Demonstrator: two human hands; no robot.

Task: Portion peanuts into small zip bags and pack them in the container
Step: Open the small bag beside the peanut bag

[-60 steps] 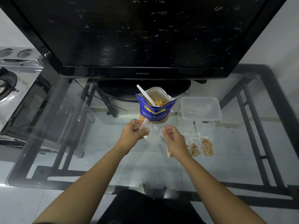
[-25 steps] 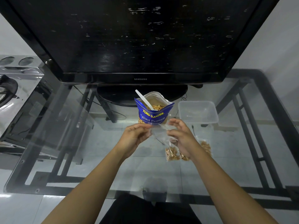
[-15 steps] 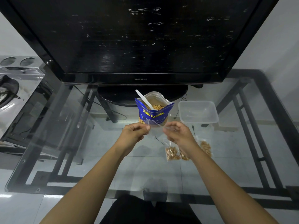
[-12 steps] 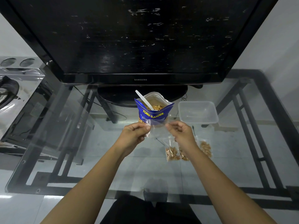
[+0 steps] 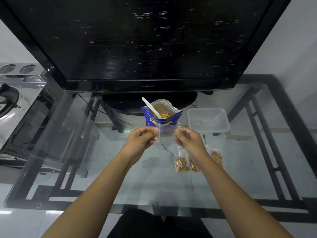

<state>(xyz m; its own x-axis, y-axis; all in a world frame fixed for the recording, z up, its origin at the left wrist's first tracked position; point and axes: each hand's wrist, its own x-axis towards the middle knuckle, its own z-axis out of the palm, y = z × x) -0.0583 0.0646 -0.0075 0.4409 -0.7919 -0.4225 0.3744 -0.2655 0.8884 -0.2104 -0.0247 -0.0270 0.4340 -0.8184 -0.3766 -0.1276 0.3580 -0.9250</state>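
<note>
Centre, above glass table (image 5: 103,160): empty bag (image 5: 167,135) (clear, hard to trace against the pouch behind), stretched between left hand (image 5: 139,140) and right hand (image 5: 188,140). Pinched at left edge and at top right corner, other fingers curled in. Just beyond: open peanut pouch (image 5: 161,118), upright, spoon (image 5: 151,107) standing in it. Right of pouch: container (image 5: 208,120), clear, rectangular. Near right, flat on table, partly hidden by right forearm: filled bags (image 5: 181,164). Far: TV (image 5: 149,40).
</note>
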